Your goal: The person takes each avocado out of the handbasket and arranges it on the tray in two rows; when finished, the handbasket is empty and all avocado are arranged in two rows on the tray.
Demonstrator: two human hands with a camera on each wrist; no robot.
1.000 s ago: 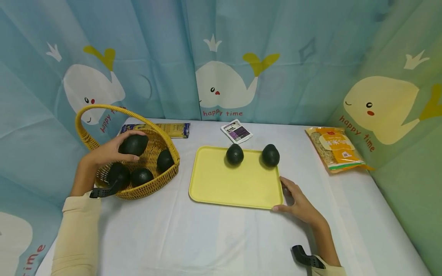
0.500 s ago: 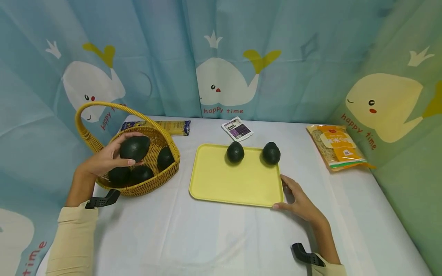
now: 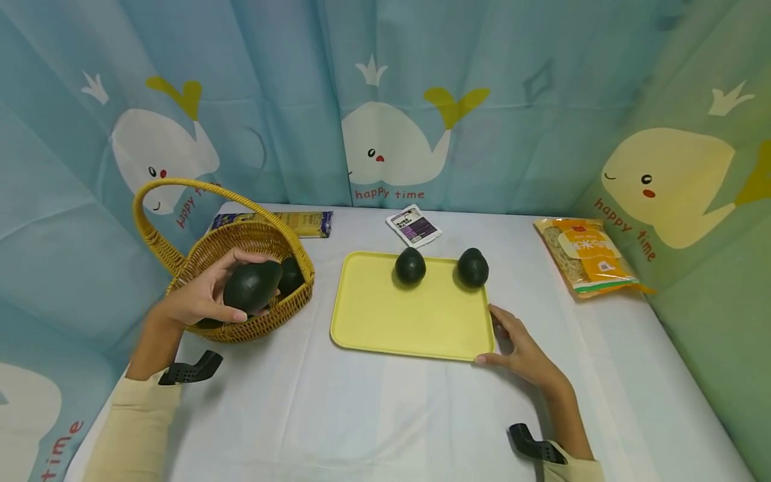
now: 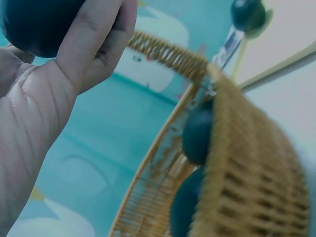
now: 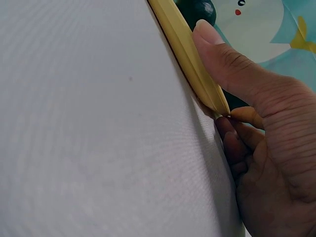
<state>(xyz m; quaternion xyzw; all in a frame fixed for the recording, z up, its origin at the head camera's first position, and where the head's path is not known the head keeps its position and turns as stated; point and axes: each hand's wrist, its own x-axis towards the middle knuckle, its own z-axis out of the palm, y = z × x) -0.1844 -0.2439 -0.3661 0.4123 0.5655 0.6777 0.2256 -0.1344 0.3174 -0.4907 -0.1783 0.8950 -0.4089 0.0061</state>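
Note:
In the head view, my left hand (image 3: 203, 293) grips a dark green avocado (image 3: 251, 286) between thumb and fingers, above the front of a yellow wicker basket (image 3: 260, 327). Another avocado (image 3: 292, 277) lies in the basket's right side; the held one and my hand hide much of the rest. The left wrist view shows avocados (image 4: 198, 132) inside the basket wall. My right hand (image 3: 523, 349) holds the near right corner of a yellow tray (image 3: 397, 318), thumb on the front rim, fingers at the side. Two avocados stand on it, one at the back (image 3: 410, 266), one at the back right corner (image 3: 472, 268).
Behind the basket lies a yellow and blue packet (image 3: 304, 223). A small white and purple packet (image 3: 414, 225) is behind the tray. An orange bag (image 3: 587, 258) rests at the right. Whale-printed curtains (image 3: 289, 100) border the white table (image 3: 361, 415).
My left hand has brought the avocado from over the basket's middle toward its front right. The right hand and the tray have stayed in place.

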